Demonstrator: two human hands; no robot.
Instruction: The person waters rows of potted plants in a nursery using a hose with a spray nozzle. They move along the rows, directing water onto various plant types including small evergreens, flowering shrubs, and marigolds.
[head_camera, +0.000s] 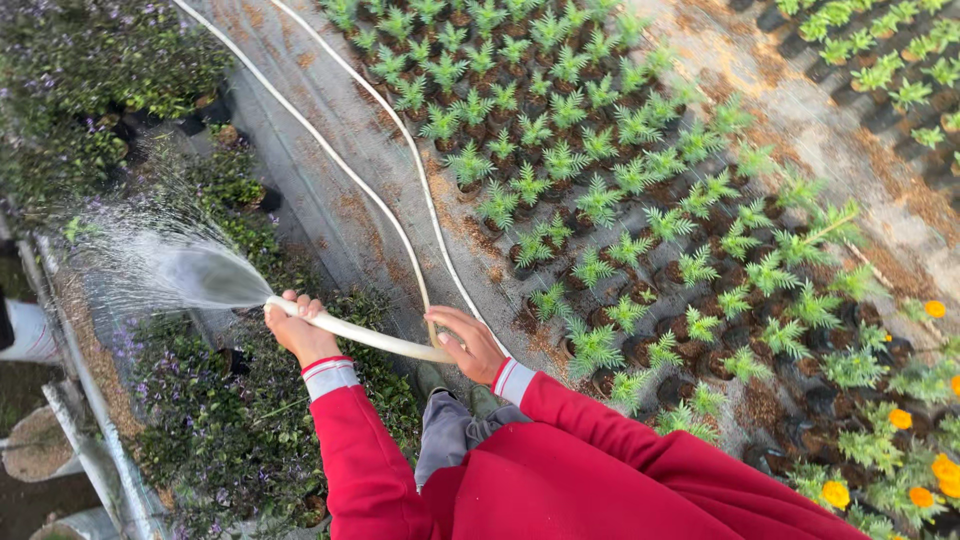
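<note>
Bare strip of ground cover (330, 200) runs ahead of the fingers, between low purple-flowered plants (230, 430) on the left and rows of potted green seedlings (600, 190) on the right; open walking room lies along that strip. Orange marigolds (925, 470) sit far right. White hose (360, 335) is pale, slightly flattened, looping away up the strip. Left hand (295, 328) has fingers wrapped tight at the hose end, water spray (190, 270) fanning left beyond them. Right hand (468, 345) has fingers curled around the hose behind. Both red-sleeved forearms extend forward.
</note>
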